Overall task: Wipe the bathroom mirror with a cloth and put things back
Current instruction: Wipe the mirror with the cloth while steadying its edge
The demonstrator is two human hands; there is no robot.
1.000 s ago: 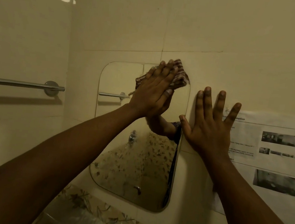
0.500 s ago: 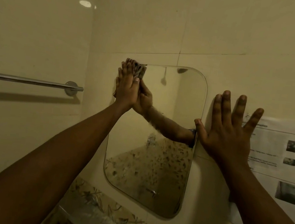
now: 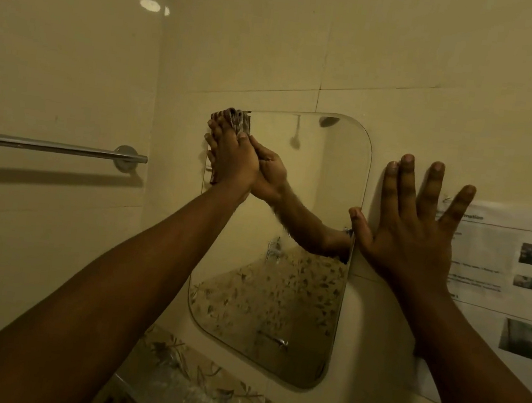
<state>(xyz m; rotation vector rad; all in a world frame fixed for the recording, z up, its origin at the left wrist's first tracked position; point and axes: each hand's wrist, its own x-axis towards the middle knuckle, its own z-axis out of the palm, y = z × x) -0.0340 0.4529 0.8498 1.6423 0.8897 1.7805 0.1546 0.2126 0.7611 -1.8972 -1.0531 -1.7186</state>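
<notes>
While wiping is under way, the head view lists as follows.

Mirror (image 3: 289, 271): rounded rectangle, fixed to the tiled wall (image 3: 344, 43), above a floral-patterned ledge (image 3: 201, 391). Glass reflects an arm, a shower head and speckled floor.

Cloth (image 3: 234, 119): striped, bunched, pressed to the mirror's top left corner, partly over the edge onto the tile.

Left hand (image 3: 233, 157): fingers (image 3: 215, 128) flat over the cloth, pinning it against the glass rather than clenching it.

Right hand (image 3: 412, 229): fingers spread, released, palm flat on the wall just beside the mirror's right edge; thumb touches that edge. Holds nothing; appears to brace.

Rail (image 3: 53, 146): chrome, left wall, bare.

Notice (image 3: 516, 282): printed sheet with photos, right of the mirror, partly under the right hand.

Handling note, as judgement: only the top corner is covered; most glass remains. Keep even palm pressure, work in overlapping strokes downward, and follow the rounded corners. Lower glass looks spotted and may need a second pass.
</notes>
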